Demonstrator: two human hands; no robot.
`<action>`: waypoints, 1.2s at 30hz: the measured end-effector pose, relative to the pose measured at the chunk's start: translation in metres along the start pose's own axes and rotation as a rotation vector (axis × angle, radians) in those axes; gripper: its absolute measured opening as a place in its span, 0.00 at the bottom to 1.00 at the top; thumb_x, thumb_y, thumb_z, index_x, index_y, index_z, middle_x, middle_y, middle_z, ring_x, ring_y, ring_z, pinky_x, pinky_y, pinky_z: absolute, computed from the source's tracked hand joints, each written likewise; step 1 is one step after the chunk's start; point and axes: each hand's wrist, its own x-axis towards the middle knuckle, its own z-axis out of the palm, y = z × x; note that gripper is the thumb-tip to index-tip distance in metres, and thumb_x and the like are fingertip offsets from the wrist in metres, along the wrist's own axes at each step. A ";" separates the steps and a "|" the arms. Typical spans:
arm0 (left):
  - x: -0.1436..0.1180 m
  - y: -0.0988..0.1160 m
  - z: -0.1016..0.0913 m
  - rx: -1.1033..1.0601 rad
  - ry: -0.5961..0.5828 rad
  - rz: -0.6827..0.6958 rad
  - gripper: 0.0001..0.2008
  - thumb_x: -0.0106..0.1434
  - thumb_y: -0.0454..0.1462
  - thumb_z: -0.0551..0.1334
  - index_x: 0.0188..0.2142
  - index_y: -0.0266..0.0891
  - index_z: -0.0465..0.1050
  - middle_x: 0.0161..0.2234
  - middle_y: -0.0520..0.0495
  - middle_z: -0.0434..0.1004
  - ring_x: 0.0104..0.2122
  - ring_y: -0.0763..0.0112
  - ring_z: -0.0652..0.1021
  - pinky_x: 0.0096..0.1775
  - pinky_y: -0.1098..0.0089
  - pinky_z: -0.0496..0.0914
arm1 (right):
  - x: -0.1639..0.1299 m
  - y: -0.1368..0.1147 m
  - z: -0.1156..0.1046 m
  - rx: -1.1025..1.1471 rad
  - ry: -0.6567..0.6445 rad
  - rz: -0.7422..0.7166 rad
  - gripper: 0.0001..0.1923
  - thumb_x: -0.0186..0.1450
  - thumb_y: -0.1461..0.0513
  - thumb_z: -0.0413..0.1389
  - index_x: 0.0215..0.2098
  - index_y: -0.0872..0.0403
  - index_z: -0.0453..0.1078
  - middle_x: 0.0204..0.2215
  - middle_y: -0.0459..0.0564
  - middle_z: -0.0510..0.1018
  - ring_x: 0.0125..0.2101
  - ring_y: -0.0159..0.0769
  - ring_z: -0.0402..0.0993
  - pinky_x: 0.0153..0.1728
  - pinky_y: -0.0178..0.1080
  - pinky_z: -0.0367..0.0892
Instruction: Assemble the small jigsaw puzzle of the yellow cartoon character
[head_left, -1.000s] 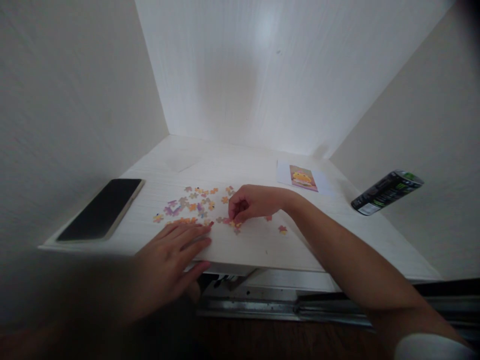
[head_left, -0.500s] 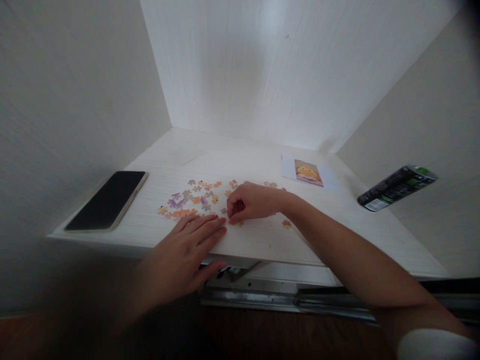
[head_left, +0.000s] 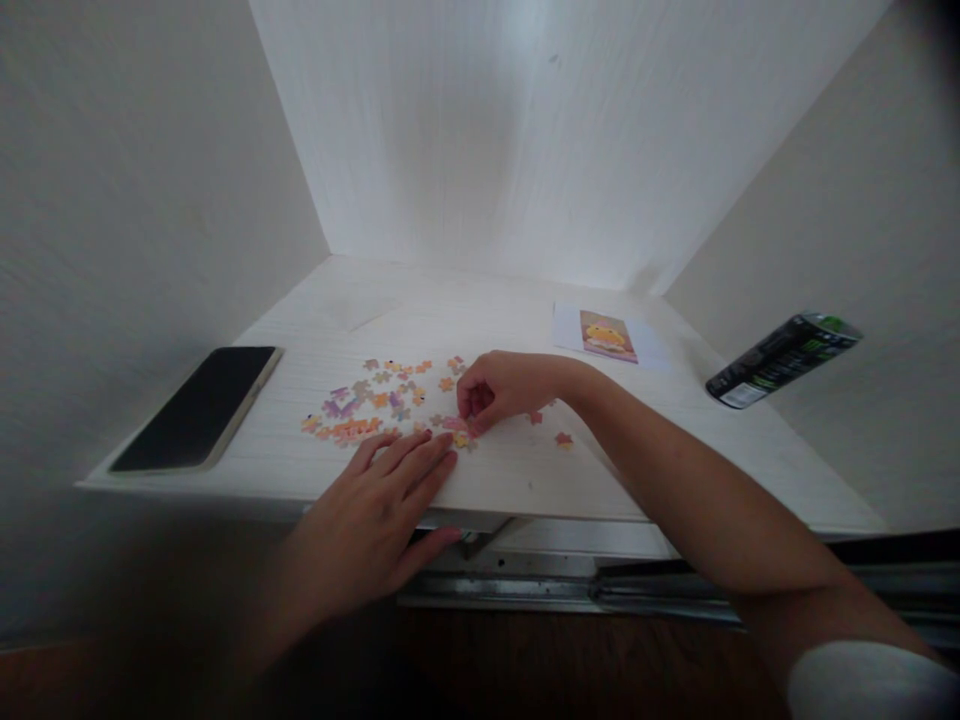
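Jigsaw puzzle pieces (head_left: 380, 399) in orange, yellow, purple and grey lie scattered on the white tabletop (head_left: 480, 490). My left hand (head_left: 382, 500) rests flat over the front edge, fingers stretched out and thumb apart, its fingertips beside the nearest pieces. Curled in a pinch, my right hand (head_left: 499, 390) bears down on a puzzle piece (head_left: 471, 432) just right of my left fingertips. Its fingers partly cover that piece. Pink and yellow pieces (head_left: 454, 424) touch or sit close to these fingertips. One loose orange piece (head_left: 564, 440) lies under the right forearm's near side.
A dark-screened tablet (head_left: 196, 408) lies at the left. At the back right, a picture card (head_left: 607, 335) showing a yellow figure rests on white paper. A black can (head_left: 780, 362) stands by the right wall. Below the front edge runs a metal rail (head_left: 510, 590).
My right hand has lifted slightly and shifted, showing pink pieces by its fingertips. My left hand stays almost in place. The whole view has shifted a little.
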 end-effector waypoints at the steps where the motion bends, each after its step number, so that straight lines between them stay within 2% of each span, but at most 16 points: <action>1: 0.000 0.001 0.000 0.004 -0.007 -0.003 0.27 0.68 0.48 0.55 0.61 0.34 0.64 0.63 0.36 0.63 0.60 0.47 0.66 0.58 0.47 0.59 | 0.000 -0.001 0.000 -0.002 0.004 -0.003 0.10 0.56 0.60 0.64 0.34 0.57 0.75 0.25 0.45 0.77 0.26 0.28 0.69 0.29 0.33 0.62; 10: 0.007 0.011 -0.003 0.045 -0.034 -0.049 0.34 0.67 0.53 0.53 0.61 0.29 0.62 0.60 0.31 0.64 0.58 0.44 0.65 0.57 0.44 0.59 | -0.002 -0.009 0.001 -0.037 0.013 0.014 0.09 0.56 0.61 0.64 0.34 0.57 0.76 0.25 0.44 0.76 0.25 0.28 0.68 0.28 0.32 0.60; 15: 0.010 0.012 -0.004 0.039 -0.060 -0.080 0.37 0.66 0.55 0.53 0.63 0.27 0.59 0.62 0.29 0.61 0.58 0.41 0.63 0.57 0.44 0.58 | -0.003 -0.011 0.001 -0.032 0.012 0.004 0.09 0.56 0.60 0.64 0.34 0.57 0.75 0.25 0.44 0.76 0.25 0.27 0.68 0.27 0.32 0.60; 26: 0.013 0.008 -0.007 -0.069 -0.043 -0.089 0.31 0.67 0.51 0.55 0.62 0.33 0.61 0.59 0.36 0.64 0.55 0.48 0.65 0.56 0.49 0.60 | 0.001 -0.005 0.004 -0.019 0.017 -0.031 0.10 0.56 0.60 0.64 0.34 0.57 0.76 0.26 0.46 0.77 0.26 0.28 0.70 0.27 0.32 0.61; 36: 0.015 0.008 -0.010 -0.132 -0.005 -0.086 0.27 0.67 0.48 0.57 0.59 0.34 0.64 0.55 0.37 0.67 0.53 0.51 0.67 0.55 0.50 0.62 | -0.001 -0.014 0.005 -0.029 0.023 -0.047 0.09 0.57 0.61 0.63 0.35 0.57 0.77 0.26 0.46 0.78 0.25 0.28 0.69 0.28 0.32 0.62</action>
